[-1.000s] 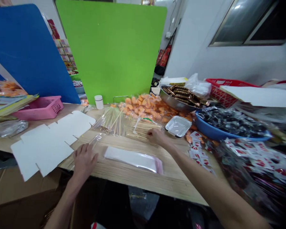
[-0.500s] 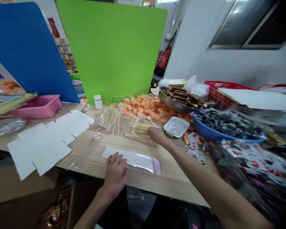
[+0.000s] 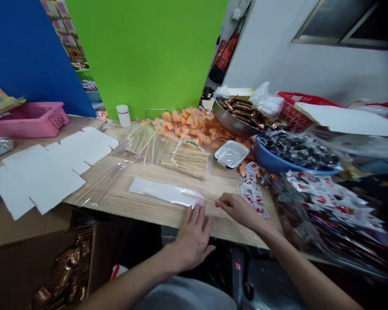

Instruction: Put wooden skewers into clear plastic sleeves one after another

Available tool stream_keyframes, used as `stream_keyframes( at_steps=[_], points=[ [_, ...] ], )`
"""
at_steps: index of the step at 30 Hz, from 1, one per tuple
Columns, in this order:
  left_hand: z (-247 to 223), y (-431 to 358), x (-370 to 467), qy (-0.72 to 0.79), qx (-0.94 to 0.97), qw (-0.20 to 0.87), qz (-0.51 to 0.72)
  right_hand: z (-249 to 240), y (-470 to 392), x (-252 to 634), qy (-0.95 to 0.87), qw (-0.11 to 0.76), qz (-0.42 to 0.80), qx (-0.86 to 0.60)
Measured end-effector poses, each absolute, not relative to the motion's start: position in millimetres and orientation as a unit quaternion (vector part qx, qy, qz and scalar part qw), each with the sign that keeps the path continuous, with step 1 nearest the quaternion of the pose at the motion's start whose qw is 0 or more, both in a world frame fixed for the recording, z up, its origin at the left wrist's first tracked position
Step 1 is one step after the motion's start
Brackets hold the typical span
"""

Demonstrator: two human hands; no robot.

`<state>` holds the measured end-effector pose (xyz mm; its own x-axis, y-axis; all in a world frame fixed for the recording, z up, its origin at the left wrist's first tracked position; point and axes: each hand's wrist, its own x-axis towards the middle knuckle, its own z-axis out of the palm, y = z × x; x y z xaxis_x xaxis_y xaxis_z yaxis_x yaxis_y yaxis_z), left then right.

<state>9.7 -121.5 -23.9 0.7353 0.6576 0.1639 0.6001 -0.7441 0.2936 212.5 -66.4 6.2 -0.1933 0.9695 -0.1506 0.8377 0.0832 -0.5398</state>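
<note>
A long white strip in a clear plastic sleeve lies near the table's front edge. My left hand rests with outstretched fingers on the sleeve's pinkish right end. Just right of that end, my right hand pinches a thin wooden stick, whose far tip overlaps the sleeve; whether it is inside or on top I cannot tell. Behind them lies a clear bag of wooden sticks. Left of it is another bag of pale sticks.
White cut cardboard and a pink basket are at left. Orange wrapped pieces, a foil tray, a metal bowl, a blue basin and small sachets stand right. A green board rises behind.
My right hand has come from the bag of sticks toward the front, now with one stick in it. My left hand has slid right along the sleeve to its end. The view has tilted down.
</note>
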Motion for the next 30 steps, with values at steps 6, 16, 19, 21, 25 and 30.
stream_keyframes(
  at_steps=[6, 16, 19, 21, 25, 30],
  points=[
    [-31.9, -120.4, 13.7, 0.338, 0.931, 0.087, 0.110, 1.6, -87.7, 240.7, -0.709, 0.141, 0.271, -0.636],
    [-30.0, -120.0, 12.3, 0.330, 0.935, 0.076, 0.102, -7.7, -90.7, 250.7, -0.697, 0.126, 0.293, -0.642],
    [-29.7, -119.9, 12.4, 0.330, 0.936, 0.069, 0.101, -11.7, -83.0, 238.1, -0.695, 0.143, 0.319, -0.628],
    [-30.0, -119.8, 12.6, 0.329, 0.936, 0.066, 0.102, -11.8, -77.4, 224.2, -0.693, 0.160, 0.317, -0.628],
    [-29.1, -121.6, 14.0, 0.330, 0.936, 0.067, 0.105, -8.2, -64.6, 186.6, -0.697, 0.209, 0.308, -0.613],
    [-13.2, -118.4, 0.7, 0.302, 0.937, 0.114, 0.131, -5.2, -51.6, 150.8, -0.716, 0.201, 0.294, -0.601]
  ],
)
